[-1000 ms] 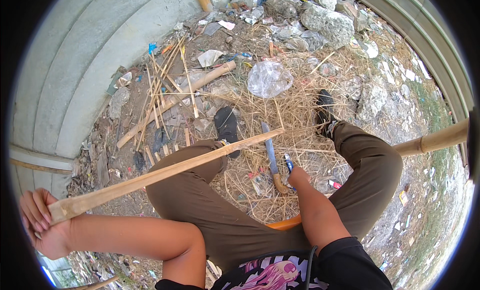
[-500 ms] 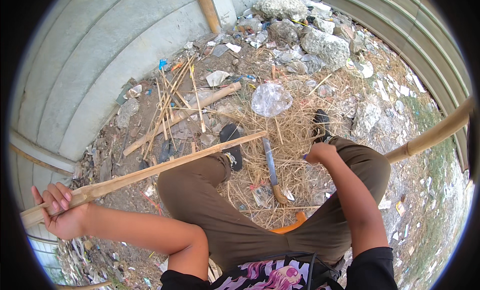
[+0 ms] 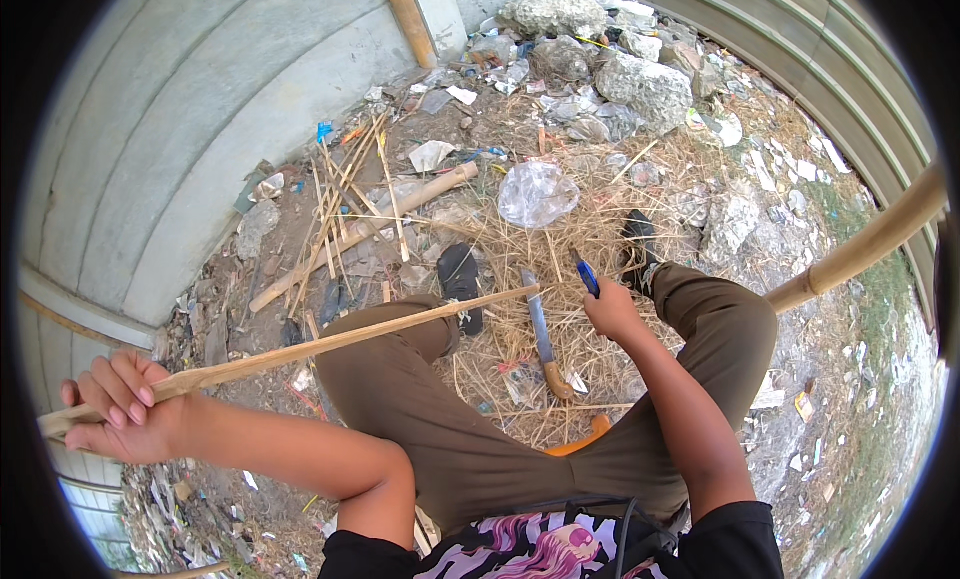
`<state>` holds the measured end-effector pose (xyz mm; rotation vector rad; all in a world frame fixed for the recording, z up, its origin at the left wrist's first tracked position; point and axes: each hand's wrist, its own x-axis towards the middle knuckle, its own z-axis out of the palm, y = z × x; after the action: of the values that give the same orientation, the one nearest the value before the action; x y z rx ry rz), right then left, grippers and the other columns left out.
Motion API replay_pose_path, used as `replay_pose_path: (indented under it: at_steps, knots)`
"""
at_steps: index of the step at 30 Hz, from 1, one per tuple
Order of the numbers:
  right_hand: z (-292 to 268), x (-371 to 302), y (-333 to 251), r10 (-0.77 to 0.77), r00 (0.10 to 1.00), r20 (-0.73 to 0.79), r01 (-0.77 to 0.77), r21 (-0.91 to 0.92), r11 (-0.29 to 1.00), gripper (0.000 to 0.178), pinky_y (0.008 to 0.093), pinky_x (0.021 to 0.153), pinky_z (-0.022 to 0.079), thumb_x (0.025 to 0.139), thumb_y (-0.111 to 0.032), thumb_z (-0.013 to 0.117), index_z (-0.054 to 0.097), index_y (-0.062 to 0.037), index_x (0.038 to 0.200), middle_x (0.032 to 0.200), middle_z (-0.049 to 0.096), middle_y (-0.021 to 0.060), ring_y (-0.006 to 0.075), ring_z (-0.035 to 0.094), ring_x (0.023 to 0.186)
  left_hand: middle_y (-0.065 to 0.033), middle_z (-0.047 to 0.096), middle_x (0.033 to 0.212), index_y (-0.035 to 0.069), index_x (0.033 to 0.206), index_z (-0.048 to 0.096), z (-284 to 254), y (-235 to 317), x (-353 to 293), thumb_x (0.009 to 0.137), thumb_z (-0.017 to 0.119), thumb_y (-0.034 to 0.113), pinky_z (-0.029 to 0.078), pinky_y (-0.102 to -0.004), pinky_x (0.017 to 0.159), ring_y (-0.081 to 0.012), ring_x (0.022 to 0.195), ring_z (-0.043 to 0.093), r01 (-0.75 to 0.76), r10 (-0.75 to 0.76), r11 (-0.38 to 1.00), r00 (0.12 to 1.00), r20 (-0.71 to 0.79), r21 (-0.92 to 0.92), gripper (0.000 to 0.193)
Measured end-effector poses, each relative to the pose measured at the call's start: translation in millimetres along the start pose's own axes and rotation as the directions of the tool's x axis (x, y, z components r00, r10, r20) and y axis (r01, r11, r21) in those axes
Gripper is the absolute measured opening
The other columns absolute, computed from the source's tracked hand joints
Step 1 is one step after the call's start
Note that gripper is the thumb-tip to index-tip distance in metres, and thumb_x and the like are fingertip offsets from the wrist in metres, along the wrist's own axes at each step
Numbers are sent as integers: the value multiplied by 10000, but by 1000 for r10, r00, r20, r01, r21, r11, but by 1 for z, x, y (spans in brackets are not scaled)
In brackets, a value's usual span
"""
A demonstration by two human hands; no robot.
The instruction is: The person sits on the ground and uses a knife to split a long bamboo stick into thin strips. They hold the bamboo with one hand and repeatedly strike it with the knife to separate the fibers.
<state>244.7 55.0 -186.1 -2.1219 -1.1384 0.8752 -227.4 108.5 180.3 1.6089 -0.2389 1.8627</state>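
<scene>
Left grip (image 3: 125, 409) holds one bamboo strip (image 3: 330, 342), right grip (image 3: 611, 308) one blue cutter (image 3: 588, 277).

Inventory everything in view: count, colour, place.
bamboo strip: one, tan, in left hand
utility knife: one, blue, in right hand
machete: one, grey and brown, centre
thin strips: several, tan, upper left
bamboo piece: one, tan, under thin strips
bamboo pole: one, tan, right
post: one, tan, by wall
plastic bag: one, clear, beyond machete
rocks: several, grey-white, top
litter: many, mixed, scattered
straw: uncounted, yellowish, centre
wall: one, grey, left
panel: one, grey, upper right
half-hidden object: one, orange, lower centre
shoes: two, black, centre
trousers: one, brown, centre
shirt: one, black-patterned, bottom
left hand: one, far left
right hand: one, centre
</scene>
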Motion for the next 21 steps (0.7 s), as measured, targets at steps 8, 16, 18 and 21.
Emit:
replay_pose_path:
  at_steps: [8,16,18,21]
  knots:
    - [33,-39,-60,42,998,51,-58,360,931,459,329,582,398,1056,-438,404,557,-44,877,670,483,15,156,441,601,-12,402,666,23,980,478,117,-133,-8,1053,453,462,379,-263,484,-100,543,401,210,-51,850,946,-321,483,446]
    - [106,-92,-80,-136,977,166,26,538,843,572,461,708,463,1083,-457,251,538,6,910,712,572,199,369,576,671,-38,377,681,-4,1004,463,168,-174,-15,1063,448,401,325,-238,455,-106,540,370,195,-49,830,959,-281,523,410]
    - [88,-108,-105,-285,945,159,174,494,852,561,467,699,459,1089,-435,254,535,12,902,697,555,219,396,562,662,-38,379,683,-3,1004,463,166,-178,-17,1058,453,413,315,-234,453,-103,540,367,189,-50,834,962,-269,518,420]
    - [78,-97,-104,-218,952,213,122,388,914,538,511,735,467,1094,-384,273,558,34,909,730,571,256,453,575,715,-38,381,688,-4,1008,462,167,-182,-18,1053,460,423,307,-232,454,-101,543,363,167,-89,874,978,-189,456,429]
